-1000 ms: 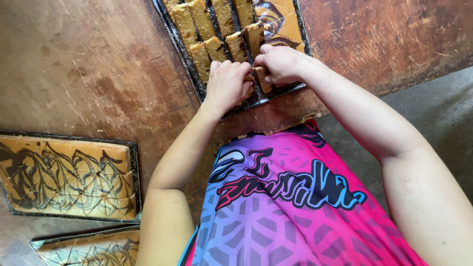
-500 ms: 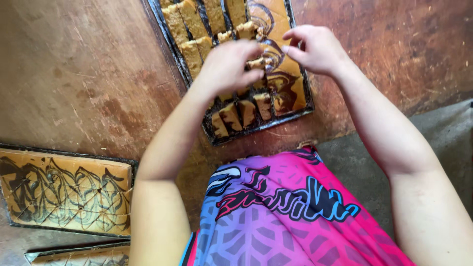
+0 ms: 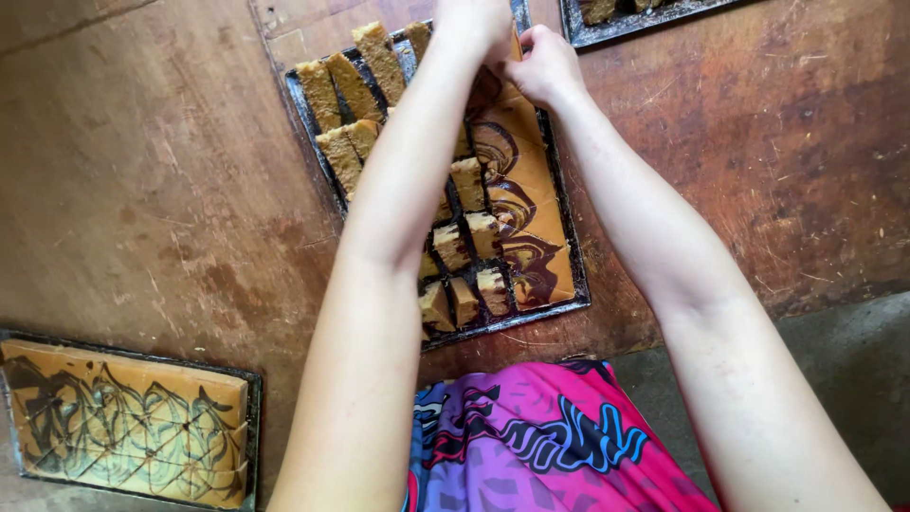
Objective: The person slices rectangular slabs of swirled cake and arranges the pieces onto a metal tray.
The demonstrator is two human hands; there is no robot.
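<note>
Both hands are working at the far end of the dark baking tray (image 3: 569,275), which is sitting on the worn wooden tabletop (image 3: 152,171). The left hand (image 3: 474,24) is reaching over the top edge of the view, so whether its grip is closed on anything cannot be told. The right hand (image 3: 542,66) is lying just beside it, fingers curled, its grip pinching the far edge of the uncut marbled cake slab (image 3: 531,228); the contact itself is partly hidden by the left hand.

Below the two grips, toward the person's body, the cut cake slices (image 3: 455,246) are standing in rows, some tipped on their sides, filling the tray's left half under the left forearm. The swirled uncut slab is running down the right half.

To handle this well, the fingers should probably be pressing lightly and lifting straight, since the cake looks soft and the pieces are touching one another; a sideways pull could crumble an edge.

Well apart from both grips, at the near left, a second tray of scored marbled cake (image 3: 123,427) is resting. Another tray's corner (image 3: 626,21) is showing just right of the right hand.
</note>
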